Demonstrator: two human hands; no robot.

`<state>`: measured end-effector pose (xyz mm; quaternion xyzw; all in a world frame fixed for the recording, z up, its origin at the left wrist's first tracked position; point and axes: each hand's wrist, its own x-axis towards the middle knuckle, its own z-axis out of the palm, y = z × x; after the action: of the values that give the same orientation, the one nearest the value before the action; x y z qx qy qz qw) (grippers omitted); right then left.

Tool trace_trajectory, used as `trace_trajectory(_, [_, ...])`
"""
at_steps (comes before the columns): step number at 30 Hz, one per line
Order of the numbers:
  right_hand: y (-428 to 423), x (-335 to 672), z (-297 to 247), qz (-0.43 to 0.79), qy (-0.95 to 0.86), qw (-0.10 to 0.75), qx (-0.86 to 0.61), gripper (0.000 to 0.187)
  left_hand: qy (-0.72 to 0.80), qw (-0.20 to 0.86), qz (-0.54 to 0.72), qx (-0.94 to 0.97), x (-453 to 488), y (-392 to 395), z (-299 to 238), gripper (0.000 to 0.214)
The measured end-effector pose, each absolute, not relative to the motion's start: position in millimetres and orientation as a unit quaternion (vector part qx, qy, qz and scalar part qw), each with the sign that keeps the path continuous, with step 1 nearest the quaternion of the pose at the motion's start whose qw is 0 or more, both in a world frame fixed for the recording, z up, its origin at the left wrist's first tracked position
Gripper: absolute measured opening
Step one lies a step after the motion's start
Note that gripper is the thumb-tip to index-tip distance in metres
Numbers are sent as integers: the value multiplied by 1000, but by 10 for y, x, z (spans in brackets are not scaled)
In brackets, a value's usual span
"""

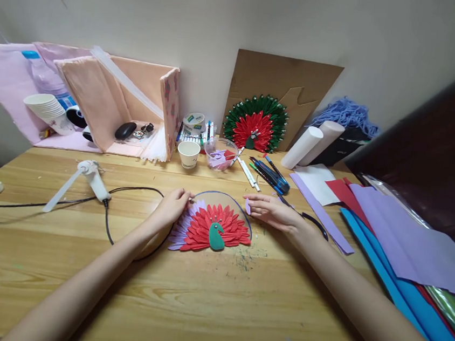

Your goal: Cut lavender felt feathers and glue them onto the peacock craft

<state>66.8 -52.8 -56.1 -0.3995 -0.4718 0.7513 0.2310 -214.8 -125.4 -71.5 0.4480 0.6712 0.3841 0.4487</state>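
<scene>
A fan-shaped cardboard peacock [220, 197] lies on the table between my hands. It carries a green body [216, 236], layers of red paper feathers [197, 228] and a patch of purple paper feathers [179, 230] on its left side; its upper part shows bare brown card. At the upper left edge, the fingers of my left hand [173, 206] are closed on the cardboard. Off the right edge, my right hand [274, 212] pinches a small purple paper piece [247, 206] between thumb and fingers.
A glue gun [94, 179] with a black cable stands at left. Behind are a paper cup [188, 154], a plastic bowl [221, 156] of paper pieces, markers and a blue cutter [271, 175]. Scissors [315, 226] and coloured sheets [415, 239] lie right; a finished-looking peacock [256, 122] leans behind.
</scene>
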Motion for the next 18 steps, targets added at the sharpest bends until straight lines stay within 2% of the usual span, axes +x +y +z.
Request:
trace_trajectory(4, [-602,672,-512,759,-417,260,-428,29,686,353,413,484,-2201,-1333,-759,29])
trace_trajectory(9, [-595,664,-516,755,-401,272,-441,30,645,439,421,463,-2147,-1334,-780,33])
trace_trajectory(12, [-594,690,-533,744,-405,268,-459,27,617,438,411,509,-2097,-1367,-788,31])
trace_trajectory(18, [-455,584,-489,696,-471,315,-441,21,611,248,370,655,-1862,-1507,-725,21])
